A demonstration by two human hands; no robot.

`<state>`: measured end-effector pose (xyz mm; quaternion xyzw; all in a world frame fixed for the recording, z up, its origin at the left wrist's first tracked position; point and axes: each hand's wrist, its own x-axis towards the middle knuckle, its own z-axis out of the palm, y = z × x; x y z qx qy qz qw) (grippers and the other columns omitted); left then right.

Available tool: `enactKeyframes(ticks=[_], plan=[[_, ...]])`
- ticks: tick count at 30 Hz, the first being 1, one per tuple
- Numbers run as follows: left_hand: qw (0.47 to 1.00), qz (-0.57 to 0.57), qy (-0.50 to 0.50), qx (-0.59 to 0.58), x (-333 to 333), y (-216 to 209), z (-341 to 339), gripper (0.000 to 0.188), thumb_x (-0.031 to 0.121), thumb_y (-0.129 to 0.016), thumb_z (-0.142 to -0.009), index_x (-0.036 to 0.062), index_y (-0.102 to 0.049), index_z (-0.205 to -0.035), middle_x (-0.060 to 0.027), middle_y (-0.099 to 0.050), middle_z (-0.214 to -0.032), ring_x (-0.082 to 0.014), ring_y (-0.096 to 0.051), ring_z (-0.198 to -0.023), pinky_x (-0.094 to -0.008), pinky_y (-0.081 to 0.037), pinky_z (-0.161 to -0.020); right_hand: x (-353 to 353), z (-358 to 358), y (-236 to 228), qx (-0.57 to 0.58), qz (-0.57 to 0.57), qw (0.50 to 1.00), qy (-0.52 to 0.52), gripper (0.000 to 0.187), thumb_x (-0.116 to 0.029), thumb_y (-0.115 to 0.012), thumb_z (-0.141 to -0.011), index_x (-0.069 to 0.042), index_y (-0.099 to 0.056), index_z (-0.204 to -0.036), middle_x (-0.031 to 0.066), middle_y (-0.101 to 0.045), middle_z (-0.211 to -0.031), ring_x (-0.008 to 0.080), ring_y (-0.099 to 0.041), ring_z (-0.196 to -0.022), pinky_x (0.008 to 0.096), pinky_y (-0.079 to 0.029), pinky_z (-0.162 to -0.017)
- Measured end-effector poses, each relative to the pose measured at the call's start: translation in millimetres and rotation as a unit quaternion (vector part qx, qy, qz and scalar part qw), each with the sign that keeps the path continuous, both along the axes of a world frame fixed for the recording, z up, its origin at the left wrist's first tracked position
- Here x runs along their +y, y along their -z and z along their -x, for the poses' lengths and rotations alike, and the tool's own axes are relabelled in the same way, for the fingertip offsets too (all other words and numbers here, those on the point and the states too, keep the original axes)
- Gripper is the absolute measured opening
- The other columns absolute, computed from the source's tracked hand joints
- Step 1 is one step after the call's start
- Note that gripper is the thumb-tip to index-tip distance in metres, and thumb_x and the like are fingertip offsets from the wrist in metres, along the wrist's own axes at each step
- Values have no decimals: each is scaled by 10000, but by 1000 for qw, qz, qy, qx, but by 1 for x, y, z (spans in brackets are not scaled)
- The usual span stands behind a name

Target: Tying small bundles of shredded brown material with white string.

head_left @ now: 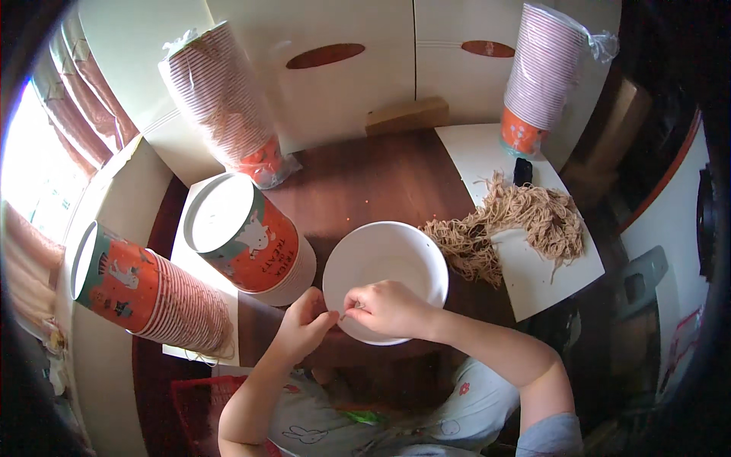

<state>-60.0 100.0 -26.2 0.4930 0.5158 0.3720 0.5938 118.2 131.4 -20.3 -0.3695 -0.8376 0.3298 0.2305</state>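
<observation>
A white round tub [384, 255] stands in front of me on the brown table, its open mouth facing up and its inside white. Over its near left rim, my left hand [303, 326] is closed in a pinch. My right hand [387, 308] reaches across the near side of the mouth, fingers curled and pinched too. Only a small gap separates the two sets of fingertips. Whatever lies between the fingers is too small to make out. Right of the tub, tan string [533, 217] lies in a loose tangled heap, partly on a white board.
At left, stacked orange-and-green printed paper tubs [255, 244] and another leaning stack [156, 293] rest on a white board. Plastic-wrapped tub stacks stand at the back left [221, 99] and back right [542, 76]. A small black object [522, 172] touches the string heap.
</observation>
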Motion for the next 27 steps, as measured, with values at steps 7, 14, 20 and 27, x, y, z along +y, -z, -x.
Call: enactKeyframes(ticks=[7, 14, 20, 27], plan=[[1000, -17, 11, 13, 0, 7, 5, 111, 26, -535, -786, -8, -465, -864, -50, -542, -781, -89, -531, -725, -221, -455, -634, -1, 2, 1, -1, -3, 1000, -3, 164, -193, -549, -782, -55, -623, -831, 134, -624, -731, 273, -614, -672, 361, -479, -628], [1000, 1, 12, 24, 0, 3, 2, 90, 45, -551, -794, -19, -511, -842, -38, -560, -753, -80, -534, -700, -217, -451, -628, 1, 2, 7, -10, -10, 1000, 15, 158, -191, -549, -773, -62, -628, -819, 132, -625, -723, 276, -615, -666, 370, -483, -626], [992, -65, 35, 103, -2, 0, 1, 175, 97, -577, -771, -41, -558, -877, -71, -606, -778, -92, -570, -713, -241, -472, -652, 8, 3, 12, 12, 2, 999, 34, 165, -188, -519, -768, -64, -628, -783, 144, -625, -730, 308, -612, -696, 415, -482, -667], [939, -191, 33, 285, -5, -5, -8, 234, 93, -618, -715, -27, -553, -905, -132, -627, -749, -192, -630, -675, -285, -501, -621, 9, 3, 11, 2, -16, 999, 31, 163, -186, -512, -772, -70, -624, -801, 140, -626, -743, 307, -611, -702, 414, -481, -673]])
